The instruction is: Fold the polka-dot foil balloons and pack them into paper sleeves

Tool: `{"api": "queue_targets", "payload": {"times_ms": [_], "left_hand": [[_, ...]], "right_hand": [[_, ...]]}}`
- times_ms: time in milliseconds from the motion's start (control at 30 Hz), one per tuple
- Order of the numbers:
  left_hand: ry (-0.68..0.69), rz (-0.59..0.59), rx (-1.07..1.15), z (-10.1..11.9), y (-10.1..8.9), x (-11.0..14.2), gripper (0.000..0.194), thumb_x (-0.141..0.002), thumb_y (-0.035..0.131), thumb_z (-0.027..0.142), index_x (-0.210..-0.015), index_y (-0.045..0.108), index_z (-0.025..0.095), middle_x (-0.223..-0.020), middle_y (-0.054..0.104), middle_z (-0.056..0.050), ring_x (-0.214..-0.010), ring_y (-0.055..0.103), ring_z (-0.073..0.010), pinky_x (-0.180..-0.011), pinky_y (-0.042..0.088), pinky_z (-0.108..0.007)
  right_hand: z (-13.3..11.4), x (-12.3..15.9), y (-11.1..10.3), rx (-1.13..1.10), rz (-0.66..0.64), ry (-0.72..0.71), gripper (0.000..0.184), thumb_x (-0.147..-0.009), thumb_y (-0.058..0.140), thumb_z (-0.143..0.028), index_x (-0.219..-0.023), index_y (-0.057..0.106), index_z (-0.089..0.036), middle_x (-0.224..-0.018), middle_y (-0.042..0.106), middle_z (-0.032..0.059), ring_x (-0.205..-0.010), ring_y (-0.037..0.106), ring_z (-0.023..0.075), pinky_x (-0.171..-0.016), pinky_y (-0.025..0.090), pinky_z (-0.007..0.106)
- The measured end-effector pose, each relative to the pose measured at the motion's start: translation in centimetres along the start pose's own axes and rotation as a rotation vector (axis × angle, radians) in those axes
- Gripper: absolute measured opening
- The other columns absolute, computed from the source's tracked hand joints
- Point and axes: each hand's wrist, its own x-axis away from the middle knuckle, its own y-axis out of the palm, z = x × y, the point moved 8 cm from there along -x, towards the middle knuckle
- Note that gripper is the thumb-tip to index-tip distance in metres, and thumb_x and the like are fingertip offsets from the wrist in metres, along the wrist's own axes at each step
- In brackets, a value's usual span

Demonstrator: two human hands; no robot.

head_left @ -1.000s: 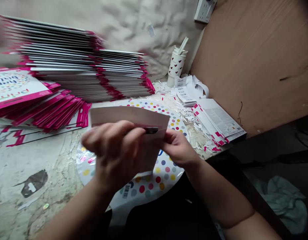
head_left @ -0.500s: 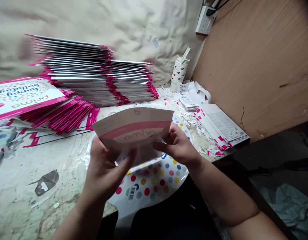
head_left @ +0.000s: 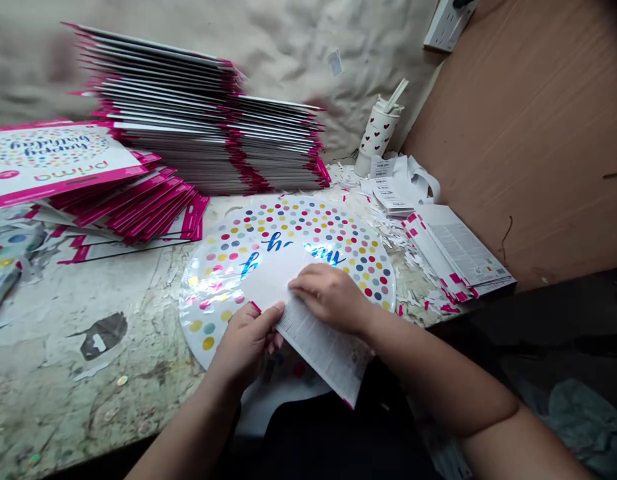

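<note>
A printed paper packet (head_left: pixel 324 348), white with grey small print and pink corners, lies slanted between my hands. My left hand (head_left: pixel 249 339) is closed on its left edge, thumb on top. My right hand (head_left: pixel 333 299) is closed, fingers pinched at the fold where a plain white flap (head_left: pixel 271 279) opens out; the fingertips are partly hidden. Beneath them a round, flat foil balloon (head_left: pixel 208 283) with coloured dots and blue lettering is spread on the table, its lower part hanging over the front edge.
Tall stacks of pink-edged packets (head_left: pixel 173 143) stand at the back left. More packets (head_left: pixel 63 160) are fanned out beside them. On the right are a cup with hearts (head_left: pixel 375 137), label strips (head_left: pixel 393 193), paper scraps (head_left: pixel 405 250) and printed packets (head_left: pixel 465 243). A brown board (head_left: pixel 528 133) bounds the right side.
The packet has been lowered and turned from upright, bowed open, to slanting with its small print up. My right hand has moved left onto its fold. The view has shifted slightly.
</note>
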Motion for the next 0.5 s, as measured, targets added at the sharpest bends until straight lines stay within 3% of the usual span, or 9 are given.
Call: {"api": "queue_targets", "payload": {"times_ms": [133,333,500], "left_hand": [[0.004,0.014,-0.055,-0.7,0.2,0.5,0.03,-0.073,0.062,0.04,-0.062,0.05,0.015,-0.038,0.046,0.005,-0.035,0.038,-0.0058,-0.037,0.027,-0.016],[0.052,0.023,-0.172,-0.6,0.3,0.7,0.035,-0.076,0.059,0.042,-0.055,0.049,0.016,-0.038,0.047,0.004,-0.036,0.039,-0.0065,-0.039,0.026,-0.018],[0.037,-0.017,-0.168,-0.5,0.7,0.8,0.032,-0.077,0.057,0.043,-0.061,0.051,0.016,-0.04,0.05,0.002,-0.036,0.042,-0.0079,-0.038,0.029,-0.018]], "right_hand": [[-2.1,0.9,1.7,0.097,-0.06,-0.059,0.02,-0.089,0.047,-0.022,-0.084,0.065,-0.016,-0.082,0.064,0.0066,-0.079,0.056,0.0161,-0.076,0.043,0.027],[-1.8,0.2,1.8,0.209,-0.11,-0.059,0.017,-0.087,0.045,-0.016,-0.081,0.061,-0.013,-0.082,0.061,0.0092,-0.078,0.054,0.0189,-0.072,0.041,0.03],[-1.9,0.7,1.8,0.185,-0.218,-0.035,0.016,-0.087,0.044,-0.014,-0.085,0.06,-0.014,-0.082,0.062,0.0072,-0.077,0.055,0.0167,-0.069,0.041,0.027]]}}
